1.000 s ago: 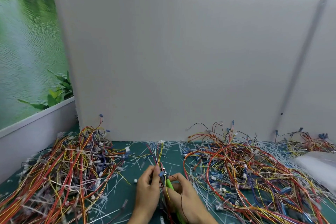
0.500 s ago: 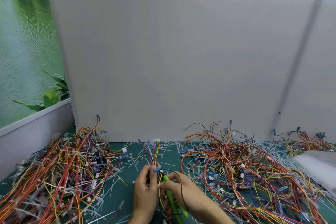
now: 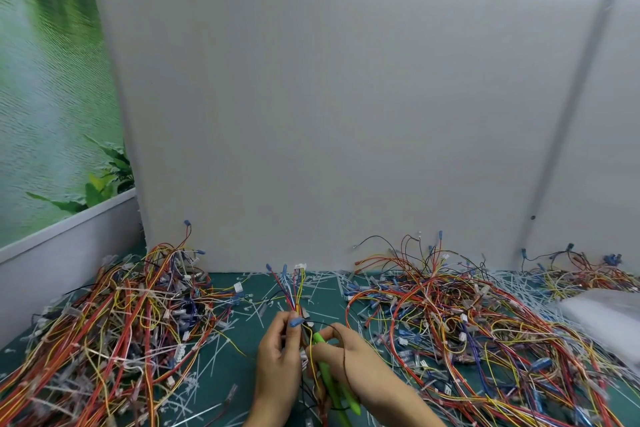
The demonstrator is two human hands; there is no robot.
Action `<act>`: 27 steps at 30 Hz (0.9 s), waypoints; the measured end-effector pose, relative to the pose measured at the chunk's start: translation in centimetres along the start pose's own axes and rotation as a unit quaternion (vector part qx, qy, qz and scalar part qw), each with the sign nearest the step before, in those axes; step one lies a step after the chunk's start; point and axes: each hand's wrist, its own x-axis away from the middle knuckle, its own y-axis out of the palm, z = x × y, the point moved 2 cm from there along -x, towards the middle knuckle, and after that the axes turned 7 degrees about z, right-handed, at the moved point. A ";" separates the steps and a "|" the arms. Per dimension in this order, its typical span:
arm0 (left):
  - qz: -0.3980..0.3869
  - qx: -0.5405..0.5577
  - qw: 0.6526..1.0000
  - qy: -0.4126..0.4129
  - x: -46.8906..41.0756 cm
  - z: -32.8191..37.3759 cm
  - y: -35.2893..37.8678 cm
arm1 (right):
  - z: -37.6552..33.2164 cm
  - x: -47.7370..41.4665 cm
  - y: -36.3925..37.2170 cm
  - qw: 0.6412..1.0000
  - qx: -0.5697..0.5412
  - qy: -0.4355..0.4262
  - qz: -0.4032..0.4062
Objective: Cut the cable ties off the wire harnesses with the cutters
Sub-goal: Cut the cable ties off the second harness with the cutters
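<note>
My left hand (image 3: 280, 354) is pinching a wire harness (image 3: 294, 291) upright over the table (image 3: 221, 374). My right hand (image 3: 349, 360) is gripping the green cutters (image 3: 329, 378) beside it.

wall: pale grey panel (image 3: 346, 97) | left: green leafy mural (image 3: 45, 97) | tabletop: dark green mat (image 3: 225, 374)

Diffuse, even light keeps the scene moderately bright, colours clear. A pale band of glare lies across the far white panel (image 3: 346, 97) toward its upper right. Shadows under the wire harnesses (image 3: 121, 322) on the counter (image 3: 242, 333) are faint. Wide-angle bending tilts the panel's left edge; the green backdrop (image 3: 41, 80) at left and the near corners smear soft.
</note>
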 end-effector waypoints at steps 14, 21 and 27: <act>-0.008 -0.042 0.996 0.077 0.2 1.2 0.5 | 0.4 -0.4 -0.2 0.998 0.011 -0.021 0.066; -0.016 -0.054 0.996 0.063 0.2 1.2 0.5 | 0.0 -0.1 -0.1 0.998 -0.036 0.007 0.058; -0.014 -0.051 0.998 0.044 0.2 1.2 0.5 | -0.5 0.0 0.0 0.997 -0.066 0.004 0.040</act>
